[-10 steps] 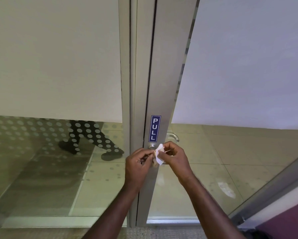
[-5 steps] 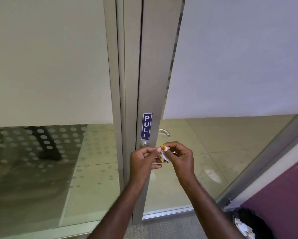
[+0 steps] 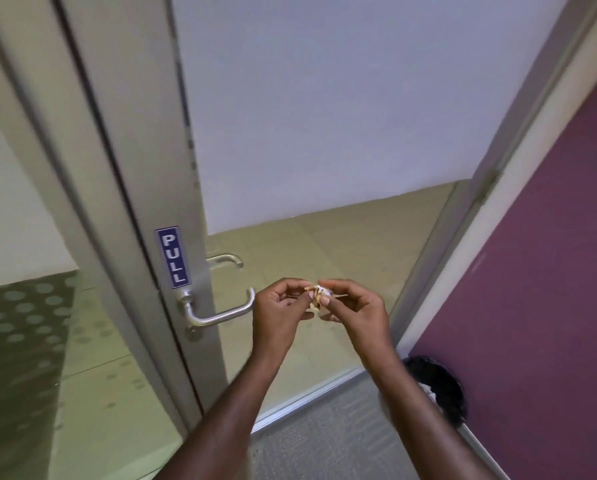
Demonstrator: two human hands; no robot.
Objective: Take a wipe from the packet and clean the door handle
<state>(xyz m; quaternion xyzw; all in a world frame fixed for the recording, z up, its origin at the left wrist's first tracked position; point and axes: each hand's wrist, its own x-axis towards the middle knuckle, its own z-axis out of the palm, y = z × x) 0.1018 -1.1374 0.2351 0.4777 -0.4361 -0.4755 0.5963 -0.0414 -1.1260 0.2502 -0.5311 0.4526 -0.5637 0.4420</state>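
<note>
Wipe (image 3: 317,296): crumpled small, pinched between both hands, just right of the handle (image 3: 217,315) — off the metal.
Left hand (image 3: 279,308): fingertips nipping one edge.
Right hand (image 3: 354,311): pinching the other — likely balling it up or refolding.
Bin (image 3: 440,389): low right, handy for discarding.

Grey carpet floor (image 3: 324,441) in foreground, meeting aluminium door threshold (image 3: 307,400). Black-lined waste bin (image 3: 439,393) standing on carpet at right, against purple wall (image 3: 539,271); crumpled white contents visible. Beyond glass, pale tiled floor (image 3: 324,244).
</note>
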